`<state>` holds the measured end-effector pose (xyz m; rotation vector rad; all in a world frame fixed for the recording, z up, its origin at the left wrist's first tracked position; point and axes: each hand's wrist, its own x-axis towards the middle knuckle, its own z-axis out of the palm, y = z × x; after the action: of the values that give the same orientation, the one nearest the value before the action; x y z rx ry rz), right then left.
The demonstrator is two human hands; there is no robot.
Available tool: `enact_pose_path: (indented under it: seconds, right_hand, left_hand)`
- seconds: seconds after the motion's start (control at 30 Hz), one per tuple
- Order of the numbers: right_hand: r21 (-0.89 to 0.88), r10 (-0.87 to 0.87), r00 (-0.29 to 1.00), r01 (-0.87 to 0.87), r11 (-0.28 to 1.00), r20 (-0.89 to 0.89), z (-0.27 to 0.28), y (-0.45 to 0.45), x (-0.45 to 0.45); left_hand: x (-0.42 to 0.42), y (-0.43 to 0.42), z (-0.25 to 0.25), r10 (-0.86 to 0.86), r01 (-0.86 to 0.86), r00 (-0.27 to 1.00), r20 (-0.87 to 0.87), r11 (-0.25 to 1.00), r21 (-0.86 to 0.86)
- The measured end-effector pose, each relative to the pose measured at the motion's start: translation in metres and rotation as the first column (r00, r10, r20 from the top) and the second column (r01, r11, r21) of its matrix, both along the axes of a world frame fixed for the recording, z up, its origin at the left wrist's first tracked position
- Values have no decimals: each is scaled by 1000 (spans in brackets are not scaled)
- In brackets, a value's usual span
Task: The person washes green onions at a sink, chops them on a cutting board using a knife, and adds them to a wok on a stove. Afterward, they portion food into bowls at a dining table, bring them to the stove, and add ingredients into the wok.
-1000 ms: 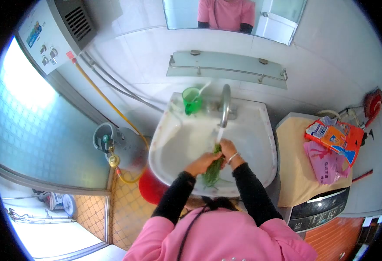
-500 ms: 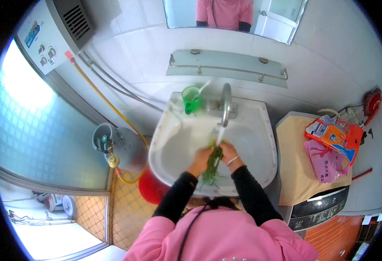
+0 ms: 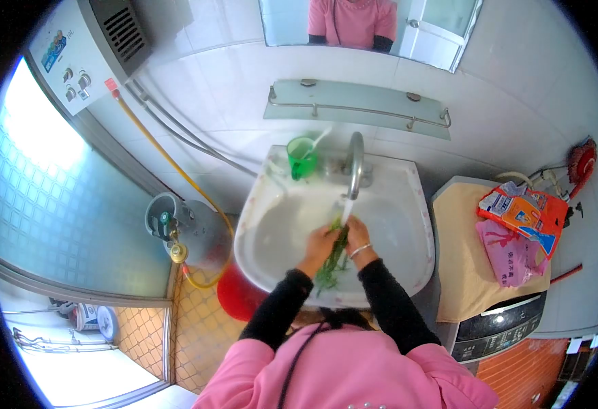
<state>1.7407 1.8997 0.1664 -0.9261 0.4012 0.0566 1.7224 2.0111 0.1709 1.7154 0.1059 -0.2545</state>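
A bunch of leafy green vegetables (image 3: pixel 333 267) is held over the white sink (image 3: pixel 415 204), its loose ends hanging toward the front rim. My left hand (image 3: pixel 320 247) is closed around its left side. Close beside it, my right hand (image 3: pixel 358 236), with a pale bracelet at the wrist, grips the bunch from the right. Running water (image 3: pixel 347 210) falls from the curved metal faucet (image 3: pixel 356 158) onto the greens between my hands. The fingertips are partly hidden by the greens and the backs of the hands.
A green cup (image 3: pixel 301 157) stands on the sink's back left corner. Above runs a glass shelf (image 3: pixel 360 103) with a rail. At right, orange and pink bags (image 3: pixel 513 252) lie on a cloth-covered machine (image 3: pixel 459 273). A grey gas cylinder (image 3: pixel 203 232) and red basin (image 3: pixel 236 294) are at left.
Both hands have shifted slightly within the sink, still on the greens. The hanging ends of the bunch have changed shape and spread a little. Water keeps running.
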Motion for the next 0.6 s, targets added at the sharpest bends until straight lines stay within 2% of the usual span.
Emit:
enact_pose_path:
  seconds: [0.03, 0.1, 0.13, 0.2, 0.23, 0.3, 0.33, 0.4, 0.43, 0.47, 0.53, 0.57, 0.6]
  right_hand:
    - [0, 0, 1000, 0, 1000, 1, -1, -2, 0]
    - [-77, -80, 997, 79, 994, -11, -4, -11, 0]
    - [-76, -81, 997, 80, 994, -12, -7, -13, 0]
    - [-12, -83, 988, 83, 997, -127, -9, -17, 3]
    - [-13, -85, 988, 84, 996, -125, -7, -18, 3]
    - [-132, 87, 987, -105, 986, -135, -1, -20, 1]
    - [-131, 85, 987, -103, 986, -135, 9, -21, -2]
    - [-242, 416, 906, -423, 873, -80, 24, -24, -9]
    - [-241, 415, 906, -422, 874, -80, 17, -27, -8]
    - [-172, 367, 928, -373, 912, -68, 9, -30, -5]
    - [-50, 209, 972, -215, 975, -109, 8, -33, -5]
    - [-48, 210, 972, -216, 975, -109, 8, -35, -4]
    - [-44, 190, 976, -196, 980, -107, 10, -38, -4]
  left_hand:
    - [-1, 1, 3, 0, 0, 1000, 1, 1000, 0]
    - [-4, 2, 11, 15, -11, 999, -29, 991, 133]
    - [-2, 4, -2, 15, -10, 999, -30, 991, 134]
    - [1, 5, -20, -62, 62, 998, 2, 994, -85]
    - [0, 3, -21, -63, 63, 998, 3, 994, -85]
    - [-4, -2, -18, -51, 27, 995, -84, 965, -261]
    - [-4, -2, -16, -53, 29, 995, -85, 965, -261]
    - [-2, 1, -13, -7, -42, 985, -174, 960, -277]
    - [1, 5, -26, -8, -41, 985, -174, 960, -277]
    - [6, 11, -41, -16, 19, 1000, 18, 985, -171]
    - [7, 16, -34, -8, 21, 996, 89, 990, -136]
    - [8, 19, -31, -4, 19, 992, 124, 993, -118]
    - [7, 20, -22, -23, 20, 1000, -4, 935, -354]
